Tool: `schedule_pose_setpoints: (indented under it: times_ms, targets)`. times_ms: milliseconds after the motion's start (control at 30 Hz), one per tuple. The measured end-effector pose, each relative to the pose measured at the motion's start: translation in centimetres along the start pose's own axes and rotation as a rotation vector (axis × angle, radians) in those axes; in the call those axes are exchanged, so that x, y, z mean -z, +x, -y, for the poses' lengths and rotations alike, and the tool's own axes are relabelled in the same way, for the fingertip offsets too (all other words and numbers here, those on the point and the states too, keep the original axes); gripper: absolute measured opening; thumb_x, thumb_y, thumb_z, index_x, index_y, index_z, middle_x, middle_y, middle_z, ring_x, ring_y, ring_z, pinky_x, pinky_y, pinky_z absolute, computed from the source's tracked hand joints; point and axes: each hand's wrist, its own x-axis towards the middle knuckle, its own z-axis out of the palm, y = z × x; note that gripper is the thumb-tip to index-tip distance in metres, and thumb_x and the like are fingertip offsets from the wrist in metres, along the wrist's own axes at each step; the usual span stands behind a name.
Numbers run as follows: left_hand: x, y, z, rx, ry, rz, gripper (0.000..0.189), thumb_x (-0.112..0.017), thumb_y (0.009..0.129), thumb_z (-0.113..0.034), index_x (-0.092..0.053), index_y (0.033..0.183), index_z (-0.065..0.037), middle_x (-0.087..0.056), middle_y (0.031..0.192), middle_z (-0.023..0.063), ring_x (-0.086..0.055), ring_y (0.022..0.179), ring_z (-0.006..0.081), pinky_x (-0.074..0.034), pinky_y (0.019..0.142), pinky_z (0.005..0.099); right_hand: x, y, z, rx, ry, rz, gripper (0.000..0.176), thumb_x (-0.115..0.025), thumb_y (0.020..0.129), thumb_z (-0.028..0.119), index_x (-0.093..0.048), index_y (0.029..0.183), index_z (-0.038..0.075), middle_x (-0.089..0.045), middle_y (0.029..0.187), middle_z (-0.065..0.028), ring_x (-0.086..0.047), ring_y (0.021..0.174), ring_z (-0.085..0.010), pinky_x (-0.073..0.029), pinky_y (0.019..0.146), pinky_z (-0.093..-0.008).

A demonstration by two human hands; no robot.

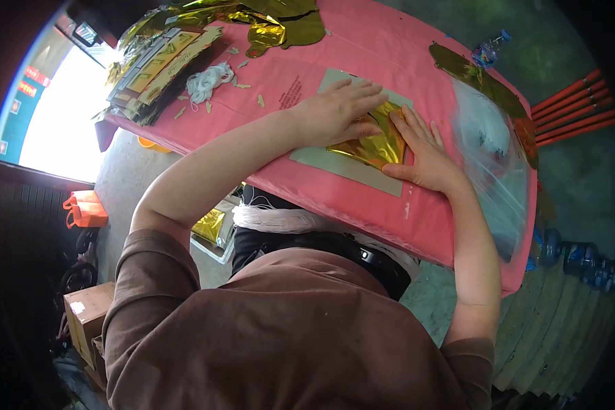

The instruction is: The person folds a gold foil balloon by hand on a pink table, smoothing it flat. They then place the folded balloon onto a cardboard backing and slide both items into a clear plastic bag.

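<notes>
A shiny gold foil piece point(372, 147) lies on a grey-green rectangular sheet point(307, 155) on the pink-covered table. My left hand point(338, 113) rests palm down over the upper left of the foil, its fingers stretched out towards the right. On the foil's right side lies my right hand point(427, 157), fingers spread, with the thumb at the lower edge of the foil. Both palms are hidden, and parts of the foil and sheet are covered by the hands.
The pink table point(362, 34) holds a stack of printed cards point(160, 72), a bundle of white string point(210, 82), gold foil balloons point(287, 27) and clear plastic bags point(485, 137). A small bottle point(492, 49) stands by the far edge. White string point(280, 219) hangs at my lap.
</notes>
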Motion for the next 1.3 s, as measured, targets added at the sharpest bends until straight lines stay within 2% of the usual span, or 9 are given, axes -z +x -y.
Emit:
schedule_pose_setpoints:
  times_ms: [67,100,167,233,500,767,1033,1300]
  targets:
    - [1.4,-0.5,-0.3,0.177,-0.121,0.064,0.06,-0.046,0.09,-0.041,-0.033,0.134,-0.001,-0.036,0.137,0.0194,-0.028,0.131,0.0321,-0.022,0.107,0.0462,-0.1,-0.1,0.0,-0.005,0.013,0.006,0.102,-0.06,0.066,0.067,-0.021,0.143,0.013,-0.011,0.149,-0.0158,-0.007,0.139,-0.026,-0.002,0.111,-0.043]
    - [1.6,-1.0,-0.5,0.177,-0.122,0.064,0.06,-0.046,0.09,-0.041,-0.033,0.134,-0.001,-0.036,0.137,0.0194,-0.028,0.131,0.0321,-0.022,0.107,0.0462,0.0,-0.1,0.0,-0.006,0.014,0.01,0.102,-0.06,0.066,0.068,-0.02,0.143,0.013,-0.01,0.149,-0.0159,-0.007,0.139,-0.0259,-0.001,0.111,-0.0432]
    - [2.1,-2.2,-0.8,0.243,0.095,0.094,0.06,-0.043,0.092,-0.04,-0.031,0.135,-0.001,-0.032,0.139,0.0207,-0.025,0.133,0.0321,-0.02,0.107,0.0477,0.1,-0.1,0.1,-0.003,0.016,0.013,0.103,-0.06,0.065,0.068,-0.02,0.143,0.013,-0.01,0.149,-0.016,-0.007,0.139,-0.0258,-0.001,0.111,-0.0434]
    - [1.2,-3.1,-1.0,0.253,0.074,0.113,0.06,-0.042,0.092,-0.04,-0.03,0.136,0.0,-0.03,0.14,0.0208,-0.024,0.133,0.0322,-0.019,0.107,0.0484,0.2,-0.2,0.2,-0.009,-0.011,0.017,0.097,-0.066,0.069,0.054,-0.017,0.144,0.016,-0.008,0.15,-0.0124,-0.006,0.139,-0.0224,-0.001,0.111,-0.0412]
    - [0.6,-2.3,-2.1,0.298,0.06,0.13,0.063,-0.04,0.092,-0.043,-0.029,0.135,0.002,-0.028,0.142,0.0197,-0.022,0.134,0.0327,-0.018,0.107,0.0492,0.3,-0.1,0.3,-0.003,-0.004,0.023,0.098,-0.065,0.069,0.055,-0.016,0.144,0.015,-0.009,0.15,-0.0127,-0.006,0.139,-0.023,0.0,0.111,-0.042]
    - [-0.2,-1.3,-3.1,0.255,0.08,0.172,0.067,-0.042,0.09,-0.047,-0.031,0.135,0.001,-0.029,0.142,0.018,-0.02,0.135,0.0311,-0.016,0.107,0.0505,0.4,-0.1,0.4,-0.002,-0.016,0.028,0.098,-0.064,0.07,0.054,-0.016,0.144,0.012,-0.009,0.15,-0.0134,-0.005,0.139,-0.0235,0.0,0.111,-0.0425]
    - [-0.7,-2.1,-2.5,0.226,0.074,0.12,0.068,-0.041,0.09,-0.049,-0.03,0.136,0.0,-0.029,0.142,0.0172,-0.02,0.135,0.0305,-0.016,0.108,0.0483,0.9,-0.3,0.2,0.022,0.033,0.068,0.11,-0.073,0.057,0.043,-0.014,0.144,0.011,-0.008,0.15,-0.0154,-0.005,0.139,-0.0239,0.001,0.111,-0.0425]
    - [-0.8,-0.7,-2.9,0.229,0.09,0.134,0.071,-0.04,0.09,-0.051,-0.025,0.138,-0.001,-0.031,0.14,0.019,-0.023,0.133,0.0335,-0.015,0.108,0.0487,0.9,-0.2,1.2,-0.011,-0.011,0.061,0.112,-0.073,0.058,0.047,-0.013,0.144,0.007,-0.007,0.149,-0.0162,-0.005,0.139,-0.0247,0.003,0.111,-0.0439]
